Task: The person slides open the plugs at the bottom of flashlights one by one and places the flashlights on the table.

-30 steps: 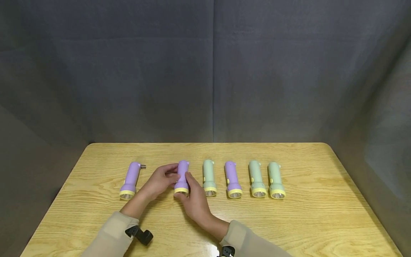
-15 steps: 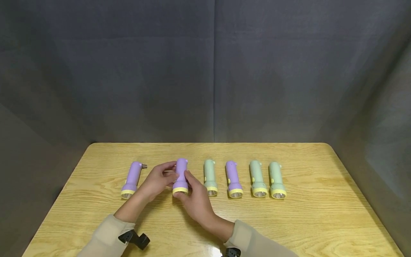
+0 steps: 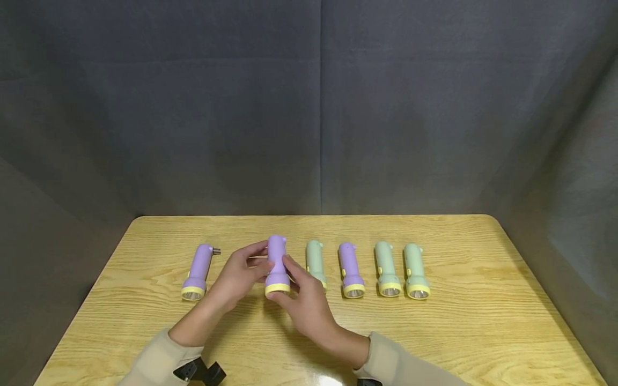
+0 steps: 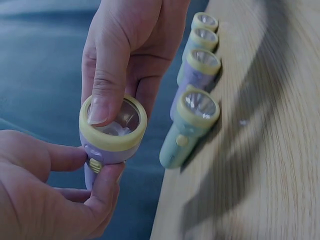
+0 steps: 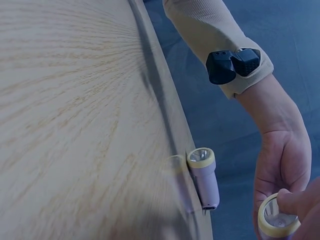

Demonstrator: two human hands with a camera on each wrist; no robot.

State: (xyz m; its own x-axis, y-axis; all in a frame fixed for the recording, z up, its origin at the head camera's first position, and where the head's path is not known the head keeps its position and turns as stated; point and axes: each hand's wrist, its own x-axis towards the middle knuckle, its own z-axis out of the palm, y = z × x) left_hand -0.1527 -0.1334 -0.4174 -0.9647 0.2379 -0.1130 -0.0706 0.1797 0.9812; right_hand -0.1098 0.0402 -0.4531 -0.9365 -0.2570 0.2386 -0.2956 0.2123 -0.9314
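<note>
A purple flashlight (image 3: 277,254) with a yellow rim is held between both hands, raised off the table with its lens toward me. My left hand (image 3: 238,276) pinches its side; in the left wrist view the left thumb and fingers sit around the yellow switch (image 4: 95,165). The right hand (image 3: 309,303) grips it from the other side, its thumb lying across the lens (image 4: 120,125). To the left lies another purple flashlight (image 3: 199,265), with a metal plug (image 3: 216,251) sticking out near its tail. Just right of the hands, a green flashlight (image 3: 315,260) is partly covered by the right hand.
Farther right in the row lie a purple flashlight (image 3: 350,268) and two green ones, the nearer green flashlight (image 3: 386,268) and the end green flashlight (image 3: 415,271). They rest on a wooden table (image 3: 483,321). Dark grey curtains (image 3: 193,134) hang behind and at both sides.
Both hands have lifted the purple flashlight up from the table, first slightly left, then back right. The right hand now covers part of the neighbouring green flashlight. The other flashlights have stayed put.
</note>
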